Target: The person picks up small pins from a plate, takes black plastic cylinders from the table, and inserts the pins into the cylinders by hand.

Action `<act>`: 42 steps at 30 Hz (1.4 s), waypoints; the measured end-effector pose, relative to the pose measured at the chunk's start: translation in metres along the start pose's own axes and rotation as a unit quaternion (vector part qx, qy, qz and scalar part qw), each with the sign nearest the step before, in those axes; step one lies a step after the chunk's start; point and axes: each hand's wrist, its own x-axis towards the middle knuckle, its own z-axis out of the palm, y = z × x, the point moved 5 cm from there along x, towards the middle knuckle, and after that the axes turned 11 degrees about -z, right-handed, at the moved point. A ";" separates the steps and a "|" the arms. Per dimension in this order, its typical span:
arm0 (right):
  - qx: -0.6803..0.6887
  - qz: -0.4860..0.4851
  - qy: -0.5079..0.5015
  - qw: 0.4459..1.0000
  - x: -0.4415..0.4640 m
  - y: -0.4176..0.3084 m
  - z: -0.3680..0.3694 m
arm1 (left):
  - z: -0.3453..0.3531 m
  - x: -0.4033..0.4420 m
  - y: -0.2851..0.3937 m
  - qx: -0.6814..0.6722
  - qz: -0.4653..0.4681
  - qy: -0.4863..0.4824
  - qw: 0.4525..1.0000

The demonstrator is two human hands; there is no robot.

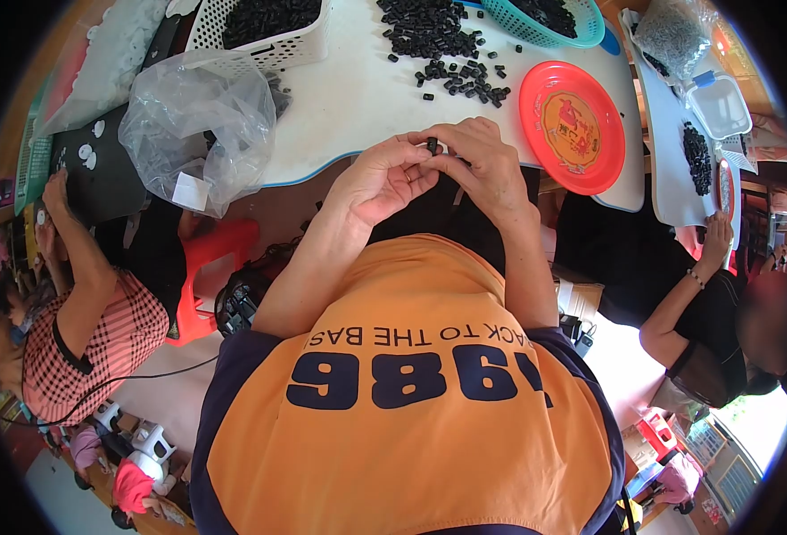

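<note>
A small black plastic part [432,144] is pinched between the fingertips of both hands, just off the table's near edge. From the left comes my left hand [383,178], palm partly turned up, with a ring on one finger and its thumb and fingertips closed at the part. My right hand [482,165] closes on the same part with thumb and forefinger, its back toward me. A second dark bit shows under the right fingers, too hidden to name. Beyond the hands, a loose heap of similar black parts [424,34] spreads over the white table [340,107].
A red plate [573,127] sits right of my hands. A white basket [309,40] and a teal basket [500,18] hold black parts at the back. A clear plastic bag [201,125] hangs over the left edge. Co-workers sit on both sides; a red stool [219,267] stands left.
</note>
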 end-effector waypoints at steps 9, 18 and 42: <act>-0.038 -0.076 -0.032 0.996 0.004 -0.002 0.008 | -0.024 0.005 0.008 0.010 -0.016 -0.016 1.000; -0.010 -0.063 -0.005 0.998 -0.024 0.024 0.027 | -0.035 0.018 -0.001 0.062 -0.002 -0.052 0.997; 0.119 0.226 0.249 0.934 -0.120 0.076 -0.036 | 0.022 0.042 0.181 0.317 0.239 0.120 0.910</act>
